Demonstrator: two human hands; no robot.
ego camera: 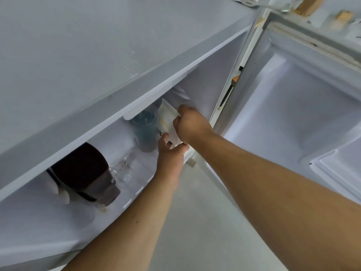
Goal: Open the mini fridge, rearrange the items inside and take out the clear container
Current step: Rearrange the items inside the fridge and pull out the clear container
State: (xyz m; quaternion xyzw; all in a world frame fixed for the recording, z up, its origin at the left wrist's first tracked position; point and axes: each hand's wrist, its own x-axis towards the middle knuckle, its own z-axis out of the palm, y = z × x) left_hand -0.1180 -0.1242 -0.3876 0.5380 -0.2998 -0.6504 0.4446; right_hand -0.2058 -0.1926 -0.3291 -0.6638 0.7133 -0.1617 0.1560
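Observation:
The white mini fridge [117, 61] stands open, and I look down into it over its top. Both hands reach inside at the right end. My right hand [190, 125] grips the upper edge of a white and yellow carton [166, 119]. My left hand [172, 153] holds the same carton from below. Just left of the carton stands a blue-tinted bottle [144, 132]. A clear container [127, 169] lies on the fridge floor in the middle. At the left lies a dark brown jug [84, 173] on its side.
The fridge door [297, 114] is swung open to the right, with its white inner liner and a door shelf [340, 163] at the lower right. Pale floor [205, 222] shows below my arms. Small objects lie on the fridge top at the far right.

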